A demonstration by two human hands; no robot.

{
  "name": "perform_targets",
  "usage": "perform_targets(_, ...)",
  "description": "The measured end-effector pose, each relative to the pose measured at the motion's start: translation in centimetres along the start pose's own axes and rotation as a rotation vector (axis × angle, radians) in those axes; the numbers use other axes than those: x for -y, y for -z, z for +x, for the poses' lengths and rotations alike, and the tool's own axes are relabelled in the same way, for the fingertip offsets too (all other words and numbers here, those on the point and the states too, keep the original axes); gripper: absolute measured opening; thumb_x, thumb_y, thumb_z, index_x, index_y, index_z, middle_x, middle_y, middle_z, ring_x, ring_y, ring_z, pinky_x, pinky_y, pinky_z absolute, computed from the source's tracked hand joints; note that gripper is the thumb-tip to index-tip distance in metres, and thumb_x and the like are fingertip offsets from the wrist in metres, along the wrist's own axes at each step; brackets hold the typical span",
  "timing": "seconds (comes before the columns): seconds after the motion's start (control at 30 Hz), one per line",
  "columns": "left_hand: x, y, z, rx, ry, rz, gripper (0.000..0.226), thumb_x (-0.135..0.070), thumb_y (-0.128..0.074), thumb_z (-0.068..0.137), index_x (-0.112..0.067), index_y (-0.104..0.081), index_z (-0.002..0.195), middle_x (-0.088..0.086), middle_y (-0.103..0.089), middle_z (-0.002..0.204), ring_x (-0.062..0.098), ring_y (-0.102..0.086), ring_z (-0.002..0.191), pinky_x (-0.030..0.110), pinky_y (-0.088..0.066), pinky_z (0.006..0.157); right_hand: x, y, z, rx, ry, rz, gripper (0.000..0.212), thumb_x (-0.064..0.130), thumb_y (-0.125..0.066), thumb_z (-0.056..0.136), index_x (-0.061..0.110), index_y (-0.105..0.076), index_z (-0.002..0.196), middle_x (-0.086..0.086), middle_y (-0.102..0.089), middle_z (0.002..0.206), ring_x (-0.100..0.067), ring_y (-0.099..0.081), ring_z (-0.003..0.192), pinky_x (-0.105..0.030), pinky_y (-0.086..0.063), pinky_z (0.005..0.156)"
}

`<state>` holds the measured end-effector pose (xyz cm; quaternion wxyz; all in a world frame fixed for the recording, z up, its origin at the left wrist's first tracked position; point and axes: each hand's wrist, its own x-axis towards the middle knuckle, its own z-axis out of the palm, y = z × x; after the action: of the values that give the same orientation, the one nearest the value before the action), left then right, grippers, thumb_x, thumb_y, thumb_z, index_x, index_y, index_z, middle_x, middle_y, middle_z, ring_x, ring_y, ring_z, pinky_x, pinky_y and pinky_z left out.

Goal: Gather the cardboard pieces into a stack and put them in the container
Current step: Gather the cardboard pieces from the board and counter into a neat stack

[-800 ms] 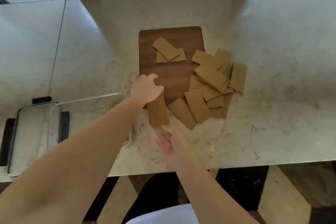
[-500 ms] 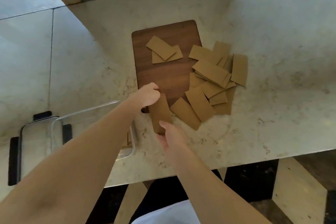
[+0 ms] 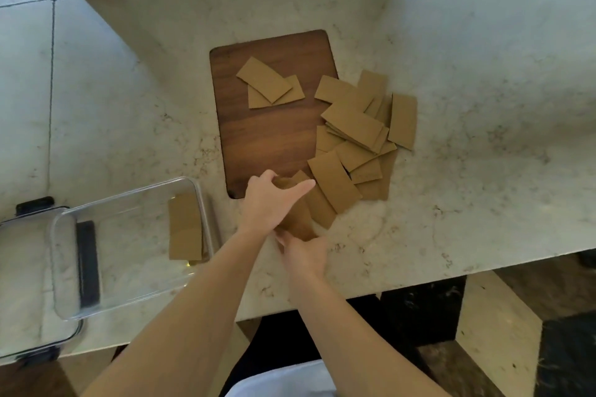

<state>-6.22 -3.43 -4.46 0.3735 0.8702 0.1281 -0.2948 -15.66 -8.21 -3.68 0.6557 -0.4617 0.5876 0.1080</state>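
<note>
Several tan cardboard pieces (image 3: pixel 358 129) lie in a loose heap at the right edge of a dark wooden board (image 3: pixel 274 138), and two more (image 3: pixel 269 84) overlap at the board's far end. My left hand (image 3: pixel 269 203) and my right hand (image 3: pixel 304 251) both grip one cardboard piece (image 3: pixel 298 219) just below the board's near corner, the left from above and the right at its near end. A clear plastic container (image 3: pixel 129 267) stands to the left with a cardboard stack (image 3: pixel 184 227) inside along its right wall.
The container's lid (image 3: pixel 35 284) with black clips lies at the far left, partly under the container. The marble counter's near edge (image 3: pixel 419 284) runs just behind my wrists. A wooden-framed wall stands at the back.
Both hands have closed in on the single piece below the board. The left hand pulled back from the board onto it, and the right hand came up to its near end.
</note>
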Motion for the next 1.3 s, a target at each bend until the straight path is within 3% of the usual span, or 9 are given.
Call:
perform_targets(0.1,-0.6,-2.6,-2.5,-0.11,-0.05,-0.219,0.035,-0.052,-0.073,0.073,-0.021,-0.06,0.081,0.001,-0.062,0.093,0.019,-0.06,0.086,0.029,-0.044,0.067,0.2,3.6,0.5,0.002,0.179,-0.101,0.056,0.015,-0.093,0.074,0.021,-0.053,0.114,-0.002,-0.071,0.11,-0.014,-0.07,0.092,-0.025,-0.06,0.073)
perform_targets(0.27,-2.6,-7.9,-6.6,-0.221,-0.014,-0.81,0.022,-0.023,-0.066,0.077,-0.029,-0.051,0.062,-0.017,-0.05,0.06,-0.001,-0.049,0.056,0.015,-0.046,0.053,2.2,10.6,2.4,0.042,0.518,-0.371,0.056,0.026,-0.094,0.073,0.038,-0.045,0.098,0.011,-0.068,0.098,0.0,-0.068,0.082,-0.017,-0.055,0.067)
perform_targets(0.4,-3.2,-13.0,-8.7,-0.341,-0.127,-0.797,0.015,-0.037,-0.064,0.083,-0.029,-0.065,0.071,-0.011,-0.063,0.077,0.005,-0.06,0.077,0.015,-0.049,0.067,4.5,16.3,6.3,0.119,0.715,-0.518,0.059,0.024,-0.093,0.078,0.048,-0.046,0.105,0.02,-0.067,0.105,0.009,-0.066,0.094,-0.012,-0.053,0.078)
perform_targets(0.57,-1.5,-18.8,-10.7,-0.502,-0.234,-0.663,0.028,-0.032,-0.046,0.101,-0.021,-0.071,0.104,-0.003,-0.071,0.106,0.024,-0.066,0.108,0.045,-0.055,0.095,5.6,19.8,9.5,0.288,0.957,-0.667,0.059,0.014,-0.088,0.08,0.03,-0.053,0.124,0.007,-0.063,0.119,-0.016,-0.061,0.112,-0.045,-0.052,0.101)
perform_targets(0.7,0.0,-20.6,-10.9,-0.615,-0.294,-0.631,0.035,-0.026,-0.041,0.112,-0.011,-0.067,0.13,-0.014,-0.07,0.127,0.006,-0.064,0.123,0.028,-0.051,0.106,6.0,21.8,10.3,0.518,1.025,-0.496,0.057,0.018,-0.064,0.086,0.011,-0.053,0.142,-0.002,-0.059,0.145,-0.019,-0.054,0.139,-0.043,-0.043,0.116)
perform_targets(0.8,0.2,-20.8,-10.1,-0.7,-0.33,-0.71,0.032,-0.025,-0.045,0.11,-0.008,-0.069,0.124,-0.005,-0.073,0.118,0.002,-0.067,0.112,0.019,-0.05,0.096,5.8,21.3,10.6,0.499,1.021,-0.253,0.044,0.021,-0.058,0.095,0.006,-0.058,0.136,-0.006,-0.066,0.134,-0.023,-0.062,0.128,-0.033,-0.05,0.106)
perform_targets(0.97,-0.3,-20.8,-9.6,-0.726,-0.369,-0.791,0.019,-0.026,-0.051,0.106,-0.024,-0.065,0.093,0.001,-0.07,0.085,0.017,-0.068,0.08,0.031,-0.055,0.073,4.4,18.8,10.3,0.341,0.999,-0.176,0.015,0.029,-0.056,0.1,0.019,-0.067,0.099,0.008,-0.07,0.089,-0.002,-0.066,0.085,-0.017,-0.051,0.075)
perform_targets(1.1,-0.7,-20.4,-9.1,-0.73,-0.379,-0.852,0.019,-0.015,-0.053,0.107,-0.033,-0.057,0.103,-0.001,-0.068,0.07,0.013,-0.067,0.067,0.033,-0.055,0.068,3.6,17.8,9.7,0.197,0.962,-0.084,0.015,0.035,-0.058,0.101,0.035,-0.062,0.086,0.017,-0.068,0.078,0.004,-0.063,0.073,-0.009,-0.047,0.068)
perform_targets(1.3,1.0,-19.9,-9.1,-0.62,-0.51,-0.863,0.012,-0.017,-0.053,0.106,-0.028,-0.058,0.107,0.009,-0.073,0.077,0.015,-0.073,0.075,0.027,-0.056,0.073,2.8,19.4,9.6,0.23,0.977,-0.126,0.011,0.022,-0.066,0.095,0.03,-0.06,0.101,-0.008,-0.078,0.087,-0.021,-0.078,0.088,-0.036,-0.061,0.076)
